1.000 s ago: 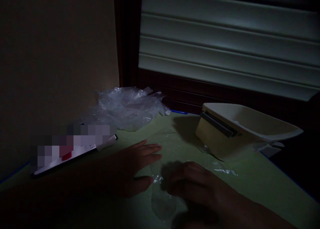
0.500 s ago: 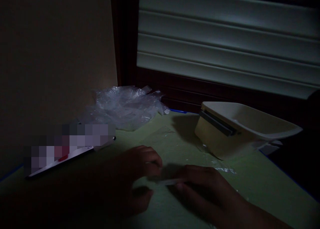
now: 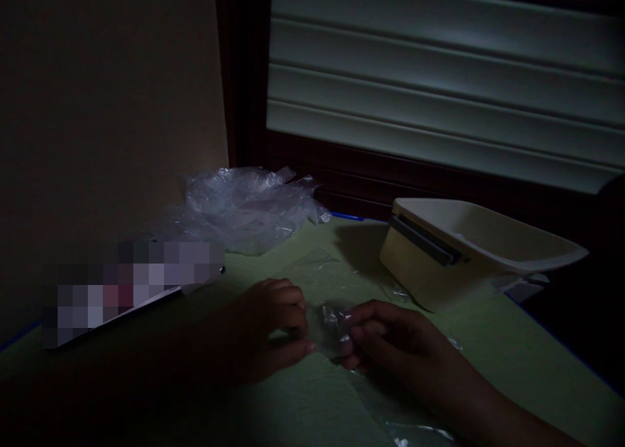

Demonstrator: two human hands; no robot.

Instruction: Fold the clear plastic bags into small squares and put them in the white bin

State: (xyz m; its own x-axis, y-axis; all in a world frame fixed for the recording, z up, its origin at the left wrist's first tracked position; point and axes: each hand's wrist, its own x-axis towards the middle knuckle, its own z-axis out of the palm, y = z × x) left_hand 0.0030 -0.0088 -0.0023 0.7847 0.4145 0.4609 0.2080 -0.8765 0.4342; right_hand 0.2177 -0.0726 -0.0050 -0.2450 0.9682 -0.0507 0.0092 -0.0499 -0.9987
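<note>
A light green tabletop (image 3: 288, 411), trimmed in blue along its edges, carries a heap of crumpled clear plastic (image 3: 249, 209) at its far corner. A pale, open-topped bin (image 3: 415, 268) rests at right, opposite 1 dark-edged flat item (image 3: 134, 294), its face pixelated. Between them lies a thin clear sheet (image 3: 312, 263), with more clear film (image 3: 415, 431) nearest the camera.

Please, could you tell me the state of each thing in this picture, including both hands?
Left hand: fingers curled; grip unclear.
Right hand: pinching the clear plastic piece.
Clear plastic piece: crumpled, between the hands.
Plastic pile: heaped, crumpled.
Cream container: open at the top.
Loose film: spread on the table, near the right forearm.
Dark-edged thing: mostly pixelated; state unclear.
</note>
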